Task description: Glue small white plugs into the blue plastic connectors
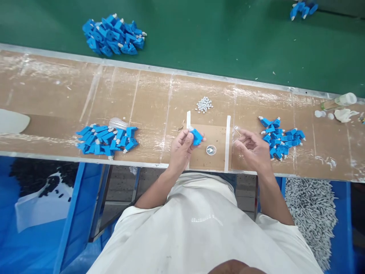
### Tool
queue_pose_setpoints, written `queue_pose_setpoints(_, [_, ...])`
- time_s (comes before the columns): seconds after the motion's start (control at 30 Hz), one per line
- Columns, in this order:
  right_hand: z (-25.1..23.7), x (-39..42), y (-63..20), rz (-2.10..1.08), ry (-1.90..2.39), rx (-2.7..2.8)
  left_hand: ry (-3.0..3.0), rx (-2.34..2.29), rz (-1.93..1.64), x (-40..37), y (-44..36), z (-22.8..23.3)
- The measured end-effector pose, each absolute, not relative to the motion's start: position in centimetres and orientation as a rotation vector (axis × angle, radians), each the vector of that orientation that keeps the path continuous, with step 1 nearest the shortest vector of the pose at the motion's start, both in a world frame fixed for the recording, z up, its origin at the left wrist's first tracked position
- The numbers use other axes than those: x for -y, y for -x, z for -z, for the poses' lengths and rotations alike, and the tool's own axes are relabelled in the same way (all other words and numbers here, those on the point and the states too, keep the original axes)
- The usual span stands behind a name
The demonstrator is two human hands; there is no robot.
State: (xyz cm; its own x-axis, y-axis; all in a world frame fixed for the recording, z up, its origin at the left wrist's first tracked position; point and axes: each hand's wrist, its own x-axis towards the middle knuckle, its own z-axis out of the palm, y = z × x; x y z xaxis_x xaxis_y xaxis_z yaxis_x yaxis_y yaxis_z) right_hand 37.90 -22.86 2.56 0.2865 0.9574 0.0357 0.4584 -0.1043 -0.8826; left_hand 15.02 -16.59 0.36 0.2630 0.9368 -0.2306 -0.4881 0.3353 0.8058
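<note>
My left hand (182,146) is closed on a blue plastic part (196,137) with a pale tip, held over the bench. Off to the right, my right hand (253,148) pinches a thin stick (237,131), its exact kind too small to make out. Between the hands a small round clear dish (211,150) holds tiny bits. Beyond them lies a heap of small grey-white pieces (204,104). Similar blue parts form one pile (107,140) left of my left hand and another pile (281,137) just beyond my right hand.
Two white tape strips (227,144) mark the brown bench top (151,114). More blue parts (112,35) lie on the green surface (199,38) behind. A clear jar of sticks (339,101) lies at the right. Below the bench, a blue bin holds grey pieces (310,217).
</note>
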Motion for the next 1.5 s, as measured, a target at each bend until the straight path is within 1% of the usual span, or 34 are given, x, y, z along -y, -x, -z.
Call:
queue_pose_setpoints(0.1, [-0.2,22.3,-36.9,-1.094,1.6,1.202,-0.619,-0.844,-1.072,15.9,-14.5,0.2])
queue_pose_setpoints(0.17, [0.9,22.0,-35.5,-1.165,1.556,1.168,-0.597,-0.852,-1.065,15.7,-14.5,0.4])
queue_pose_setpoints(0.3, [1.1,21.2,-33.7,-1.086,1.556,1.199,-0.561,-0.857,-1.054,15.7,-14.5,0.8])
queue_pose_setpoints(0.73, [-0.2,20.5,-33.5,-0.918,1.536,1.434,-0.502,-0.838,-1.024,15.0,-14.4,1.6])
queue_pose_setpoints(1.0, [-0.9,20.9,-32.9,-0.618,1.539,1.594,-0.512,-0.853,-1.029,15.0,-14.3,1.9])
queue_pose_setpoints(1.2, [-0.4,21.3,-33.2,-0.778,1.539,1.53,-0.535,-0.876,-1.013,15.3,-14.2,1.5])
queue_pose_setpoints(1.37, [-0.5,21.3,-33.9,-0.818,1.572,1.343,-0.53,-0.861,-0.9,15.4,-13.9,0.7])
queue_pose_setpoints(1.5, [-0.7,21.4,-34.7,-0.935,1.479,1.15,-0.568,-0.788,-0.759,15.5,-13.8,0.5])
